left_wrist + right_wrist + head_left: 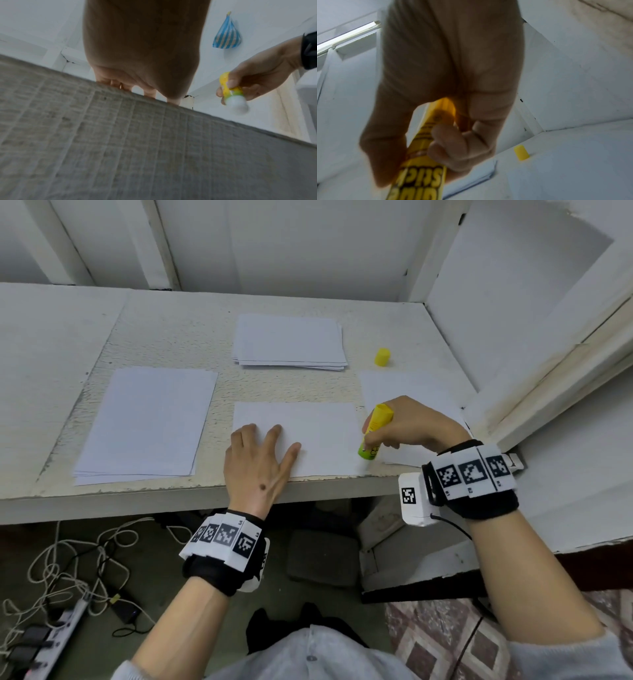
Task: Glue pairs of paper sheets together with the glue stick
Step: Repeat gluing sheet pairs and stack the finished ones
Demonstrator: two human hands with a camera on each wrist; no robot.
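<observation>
Now left hand (257, 463) flat, fingers spread, pressing sheet (318, 433); right hand (411, 422) gripping glue stick (375, 433).

A left hand (262, 463) lies flat on a paper sheet (308, 433) at the table's (164, 337) edge, while the right hand (407, 422) grips a yellow glue stick (374, 433), tip down, at the sheet's right edge.

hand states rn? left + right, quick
Left hand: open, fingers flat, pressing the middle sheet.
Right hand: grips the uncapped glue stick, tip down at that sheet's right edge.
</observation>
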